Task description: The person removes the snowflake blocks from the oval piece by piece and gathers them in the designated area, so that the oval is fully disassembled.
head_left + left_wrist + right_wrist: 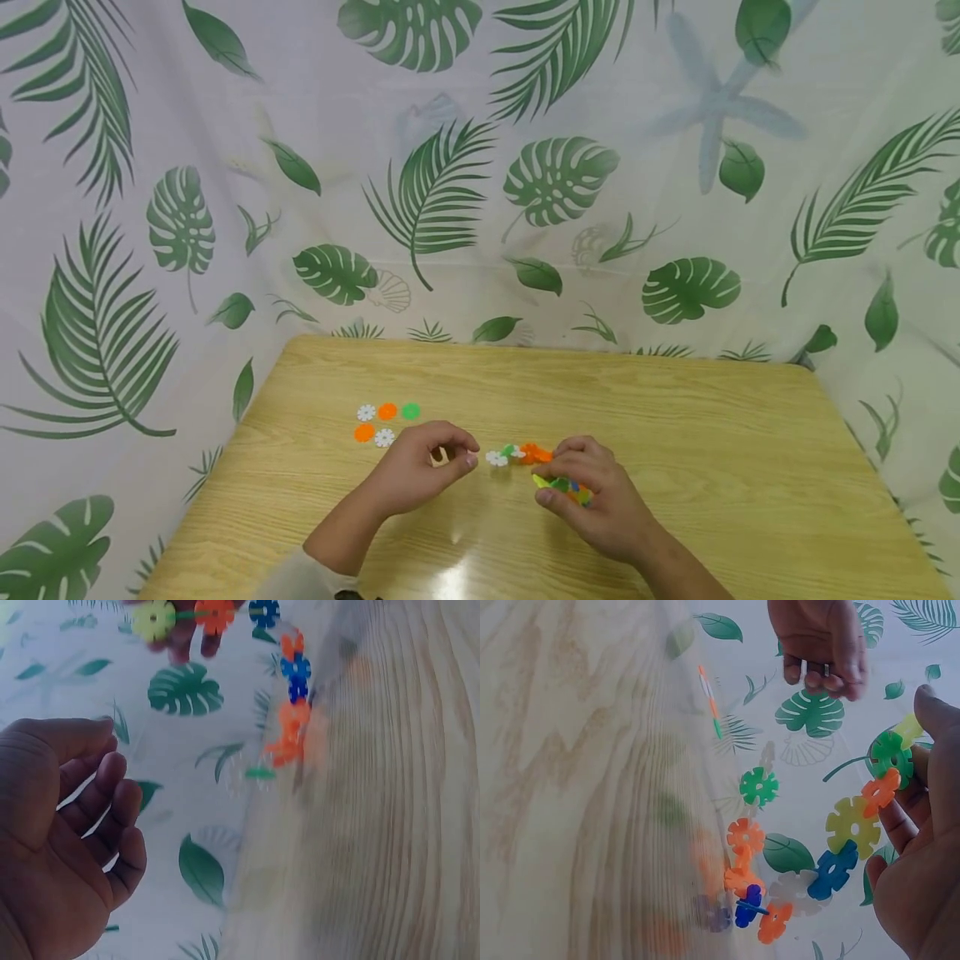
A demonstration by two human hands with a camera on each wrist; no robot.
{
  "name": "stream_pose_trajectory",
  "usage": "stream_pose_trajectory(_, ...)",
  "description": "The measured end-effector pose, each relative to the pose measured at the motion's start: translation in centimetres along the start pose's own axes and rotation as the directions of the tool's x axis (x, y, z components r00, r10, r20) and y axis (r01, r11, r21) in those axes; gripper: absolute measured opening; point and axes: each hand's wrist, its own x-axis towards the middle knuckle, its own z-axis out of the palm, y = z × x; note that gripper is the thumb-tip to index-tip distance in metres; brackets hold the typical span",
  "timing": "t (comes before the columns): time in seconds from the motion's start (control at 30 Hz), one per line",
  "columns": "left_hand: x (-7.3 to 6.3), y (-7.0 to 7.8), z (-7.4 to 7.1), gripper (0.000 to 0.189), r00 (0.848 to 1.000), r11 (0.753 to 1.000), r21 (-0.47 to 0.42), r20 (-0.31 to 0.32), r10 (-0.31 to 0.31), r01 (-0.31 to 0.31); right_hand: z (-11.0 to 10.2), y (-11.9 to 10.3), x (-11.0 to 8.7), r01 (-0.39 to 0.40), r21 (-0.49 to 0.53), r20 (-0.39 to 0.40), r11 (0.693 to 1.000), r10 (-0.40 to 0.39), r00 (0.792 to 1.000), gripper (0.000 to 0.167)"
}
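Observation:
A chain of interlocking plastic snowflake discs (pixel 534 453) in orange, white, green, blue and yellow hangs low over the table. My right hand (pixel 603 502) pinches its yellow-green end between thumb and fingers. The right wrist view shows the chain (pixel 856 827) looping down from that hand and up to a green disc (pixel 759 787) and a whitish one. Just left of the chain's white end, apart from it, is my left hand (pixel 420 468). Its fingers bend loosely, and in the left wrist view the hand (pixel 67 825) shows nothing in its grasp.
Several loose discs, among them a green disc (pixel 410 411) and an orange disc (pixel 363 432), lie in two rows on the wooden table (pixel 712 433), beyond and left of my left hand. A leaf-patterned curtain (pixel 457 308) stands behind the table's far edge.

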Motion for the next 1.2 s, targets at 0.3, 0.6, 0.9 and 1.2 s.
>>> stream_pose_trajectory(0.3, 1.0, 2.1, 2.6, 0.028, 0.954, 0.956, 0.001, 0.064, 0.294, -0.294, 0.5, 0.1, 0.2, 0.041, 0.004, 0.001, 0.999, -0.041, 0.999, 0.026)
stream_pose_trajectory(0.6, 1.4, 2.9, 4.3, 0.02, 0.923, 0.926, -0.001, 0.08, 0.377, -0.378, 0.6, -0.1, 0.2, 0.049, 0.027, 0.011, 0.998, -0.049, 0.999, 0.025)
stream_pose_trajectory(0.9, 1.5, 2.8, 4.9, 0.013, 0.909, 0.911, 0.007, 0.072, 0.411, -0.413, 0.7, -0.2, 0.2, 0.064, 0.023, 0.01, 0.998, -0.064, 0.998, 0.025)
stream_pose_trajectory(1.2, 1.7, 2.8, 5.0, 0.012, 0.91, 0.91, 0.032, 0.05, 0.412, -0.414, 0.5, -0.3, -0.1, 0.059, -0.001, -0.001, 0.998, -0.059, 0.998, 0.032)
